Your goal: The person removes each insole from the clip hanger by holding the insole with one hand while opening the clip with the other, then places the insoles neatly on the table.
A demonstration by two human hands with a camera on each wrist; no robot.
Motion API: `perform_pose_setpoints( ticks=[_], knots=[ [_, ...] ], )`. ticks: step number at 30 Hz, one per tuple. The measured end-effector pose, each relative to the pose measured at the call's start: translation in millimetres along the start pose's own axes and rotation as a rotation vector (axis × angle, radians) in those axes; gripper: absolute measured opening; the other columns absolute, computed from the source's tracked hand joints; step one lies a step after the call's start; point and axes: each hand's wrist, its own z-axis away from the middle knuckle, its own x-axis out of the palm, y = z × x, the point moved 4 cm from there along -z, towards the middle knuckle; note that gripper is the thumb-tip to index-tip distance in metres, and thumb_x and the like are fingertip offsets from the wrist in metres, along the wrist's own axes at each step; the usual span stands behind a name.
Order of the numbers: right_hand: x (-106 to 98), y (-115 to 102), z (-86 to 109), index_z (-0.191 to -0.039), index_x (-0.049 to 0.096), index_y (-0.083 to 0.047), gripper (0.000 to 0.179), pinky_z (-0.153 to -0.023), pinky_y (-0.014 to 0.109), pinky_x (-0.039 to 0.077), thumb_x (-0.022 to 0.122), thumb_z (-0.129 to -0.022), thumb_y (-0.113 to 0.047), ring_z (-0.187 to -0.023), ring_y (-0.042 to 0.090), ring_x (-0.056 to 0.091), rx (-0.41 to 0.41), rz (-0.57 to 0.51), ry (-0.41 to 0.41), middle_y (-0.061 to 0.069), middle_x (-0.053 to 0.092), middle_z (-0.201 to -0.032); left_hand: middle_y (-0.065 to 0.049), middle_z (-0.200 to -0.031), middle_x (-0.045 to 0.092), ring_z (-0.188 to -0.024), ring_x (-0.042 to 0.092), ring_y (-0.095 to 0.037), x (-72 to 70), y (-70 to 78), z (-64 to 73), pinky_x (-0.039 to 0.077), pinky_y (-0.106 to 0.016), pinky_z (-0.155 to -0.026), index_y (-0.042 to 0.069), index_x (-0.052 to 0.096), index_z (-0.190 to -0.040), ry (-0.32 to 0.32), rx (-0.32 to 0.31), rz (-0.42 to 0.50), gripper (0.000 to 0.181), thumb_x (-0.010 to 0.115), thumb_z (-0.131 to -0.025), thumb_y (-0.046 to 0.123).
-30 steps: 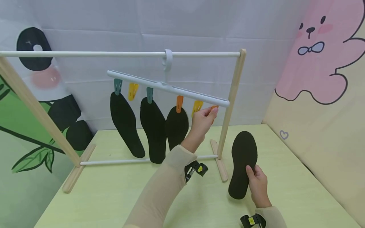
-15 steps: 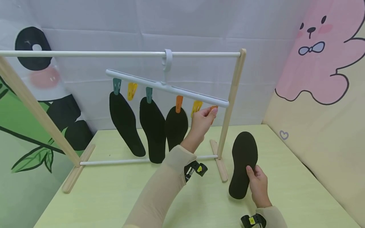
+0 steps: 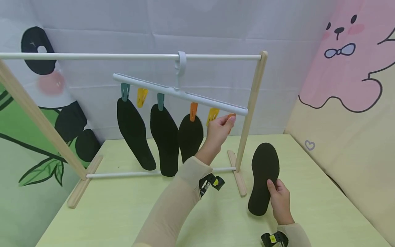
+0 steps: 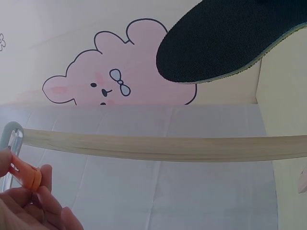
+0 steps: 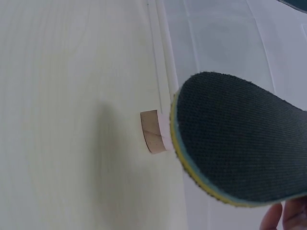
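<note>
one black insole (image 3: 264, 164) in right grip (image 3: 280, 201)

A black insole (image 3: 264, 175) is upright, broad end up, its lower half gripped at the side by the right hand (image 3: 280, 202); its edge shows yellow and teal layers. The left hand (image 3: 217, 134) pinches an orange clip (image 4: 28, 175) below the lower, right end of a tilted white hanger (image 3: 197, 98). Along that hanger, a teal clip (image 3: 124, 92) bears the leftmost insole (image 3: 132, 133), a second teal clip (image 3: 160, 101) the middle insole (image 3: 165, 140), and another orange clip (image 3: 193, 111) the third insole (image 3: 190, 130), partly hidden behind the forearm. Two yellow clips (image 3: 142, 97) hang among them, bearing no insole.
</note>
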Motion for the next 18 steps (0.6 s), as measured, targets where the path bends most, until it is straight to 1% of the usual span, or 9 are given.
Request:
perform_pose_setpoints(
  ticks=[7, 12, 18],
  knots=[
    [1.0, 0.2, -1.7, -0.116, 0.053, 0.015, 0.03, -0.072, 0.012, 0.043, 0.049, -0.101, -0.011, -0.078, -0.004, 0.053, 0.01, -0.001, -0.002, -0.022, 0.057, -0.08, -0.016, -0.105, 0.069, -0.091, 0.062, -0.017, -0.8, 1.8, -0.5, 0.049, -0.027, -0.083, -0.003, 0.066, -0.118, 0.004, 0.001, -0.01, 0.031, 0.061, -0.096, 0.017],
    [1.5, -0.7, -2.0, -0.115, 0.053, 0.014, 0.03, -0.071, 0.012, 0.043, 0.049, -0.101, -0.011, -0.078, -0.004, 0.052, 0.006, -0.001, -0.007, -0.022, 0.057, -0.08, -0.016, -0.101, 0.069, -0.088, 0.06, -0.015, -1.3, 2.8, -0.6, 0.048, -0.026, -0.081, -0.004, 0.066, -0.116, 0.015, 0.007, -0.013, 0.03, 0.062, -0.095, 0.017],
    [-1.2, 2.8, 1.7, -0.117, 0.051, 0.015, 0.031, -0.072, 0.011, 0.042, 0.049, -0.101, -0.012, -0.079, -0.006, 0.052, 0.044, 0.004, -0.006, -0.025, 0.056, -0.08, -0.013, -0.097, 0.069, -0.086, 0.059, -0.012, -0.5, -0.8, 1.8, 0.047, -0.024, -0.079, -0.003, 0.067, -0.116, 0.01, -0.022, 0.0, 0.03, 0.062, -0.095, 0.017]
  ],
)
